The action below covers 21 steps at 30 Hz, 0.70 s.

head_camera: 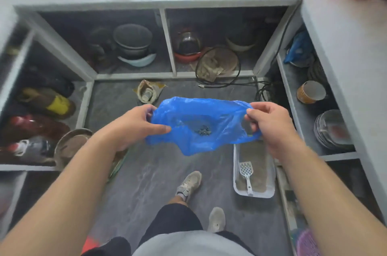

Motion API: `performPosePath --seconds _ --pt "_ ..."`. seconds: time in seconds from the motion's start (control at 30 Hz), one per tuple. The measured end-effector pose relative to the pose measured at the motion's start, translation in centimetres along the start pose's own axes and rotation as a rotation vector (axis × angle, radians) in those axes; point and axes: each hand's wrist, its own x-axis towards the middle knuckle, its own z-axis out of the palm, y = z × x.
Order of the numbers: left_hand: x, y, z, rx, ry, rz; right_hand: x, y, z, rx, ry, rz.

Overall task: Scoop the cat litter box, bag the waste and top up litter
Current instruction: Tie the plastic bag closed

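Blue bag [201,128] held open mid-air, dark clumps [202,130] inside.
L hand [134,127] & R hand [272,124] each pinch a bag edge. Below R: white litter tray [236,172] w/ sandy litter, white scoop [246,174] lying in it, on grey floor [146,182]. Shelves w/ pots, shoes around.

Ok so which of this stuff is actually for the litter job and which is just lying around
For the job:
blue plastic bag, held open by left hand and right hand
dark clumps inside it
litter tray
white scoop

Lying about:
stacked pots
brown mug
plates
black cable
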Motion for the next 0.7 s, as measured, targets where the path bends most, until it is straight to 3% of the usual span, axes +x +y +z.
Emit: performPosePath --seconds 0.2,0.37,0.47,0.57,0.7 --pt "-9.0 4.3 -0.9 0.304 0.323 -0.010 -6.1 -3.6 -4.7 -0.050 -0.037 -0.168" --pt "-12.9 3.9 1.3 -0.117 0.417 0.073 -9.9 -5.2 -6.4 -0.047 -0.058 -0.228" --pt "-13.0 1.6 2.1 -0.194 0.464 0.040 -11.5 -5.8 -6.9 -0.090 -0.066 -0.234" --pt "-13.4 -0.4 1.8 -0.234 0.427 -0.005 -12.4 -6.6 -7.3 -0.056 -0.038 -0.262" --pt "-15.5 1.2 0.4 -0.229 0.215 0.049 -12.6 -7.6 -7.3 -0.050 0.048 -0.297"
